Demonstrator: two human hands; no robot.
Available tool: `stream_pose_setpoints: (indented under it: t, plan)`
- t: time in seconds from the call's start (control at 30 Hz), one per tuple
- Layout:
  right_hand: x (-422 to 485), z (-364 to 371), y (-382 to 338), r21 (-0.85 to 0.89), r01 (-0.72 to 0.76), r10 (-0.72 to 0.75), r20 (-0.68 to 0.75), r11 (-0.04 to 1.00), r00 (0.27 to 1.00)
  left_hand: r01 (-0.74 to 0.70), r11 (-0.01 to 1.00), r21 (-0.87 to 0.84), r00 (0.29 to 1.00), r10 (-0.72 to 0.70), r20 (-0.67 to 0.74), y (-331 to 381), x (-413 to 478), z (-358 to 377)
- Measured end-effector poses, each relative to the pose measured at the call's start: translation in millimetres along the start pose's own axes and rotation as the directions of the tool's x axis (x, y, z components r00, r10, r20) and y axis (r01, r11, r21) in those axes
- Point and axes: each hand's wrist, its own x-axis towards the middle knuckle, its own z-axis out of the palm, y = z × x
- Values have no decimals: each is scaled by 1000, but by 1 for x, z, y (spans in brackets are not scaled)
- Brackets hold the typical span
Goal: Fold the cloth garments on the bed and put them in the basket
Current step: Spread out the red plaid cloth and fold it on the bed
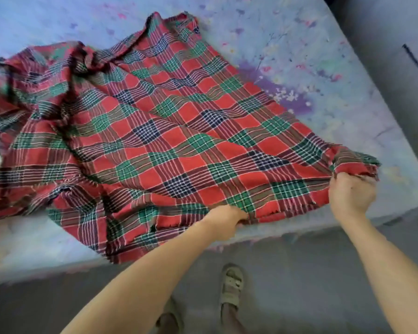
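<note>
While both hands pinch the plaid cloth with curled fingers at the bed's near edge, its bunched far side could fold crooked

Grey floor beside the bed, two feet in beige strapped sandals, and a grey wall at upper right.

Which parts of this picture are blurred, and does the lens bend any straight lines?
Head view: the far left of the plaid cloth is smeared by motion, while the left hand and right hand gripping its near edge look sharper; the wide lens bows the bed edge into a curve; light is soft, without glare.
</note>
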Motion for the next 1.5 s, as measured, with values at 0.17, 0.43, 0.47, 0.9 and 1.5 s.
stream_pose_setpoints:
  t: [0.17, 0.43, 0.47, 0.9, 1.5]
  plan:
    - [-23, 15, -26, -149, -80, 145, 501, 986, 853, 324, 946, -27, 906, -318, -278, -55, -40, 35]
    - [-141, 34, -176, 154, 661, -678, 207, 734, 705, 651, 742, 161, 745, -584, -323, -160, -123, 67]
    - [-153, 43, -192, 144, 710, -722, 224, 689, 655, 649, 739, 179, 751, -584, -307, -167, -125, 69]
    - [-173, 48, -208, 204, 955, -944, 293, 216, 151, 89, 868, 488, 958, -208, 196, -192, -171, 91]
    - [-183, 49, -348, 180, 656, -589, 649, 733, 481, -542, -610, -578, 323, -787, 526, -359, -253, 23]
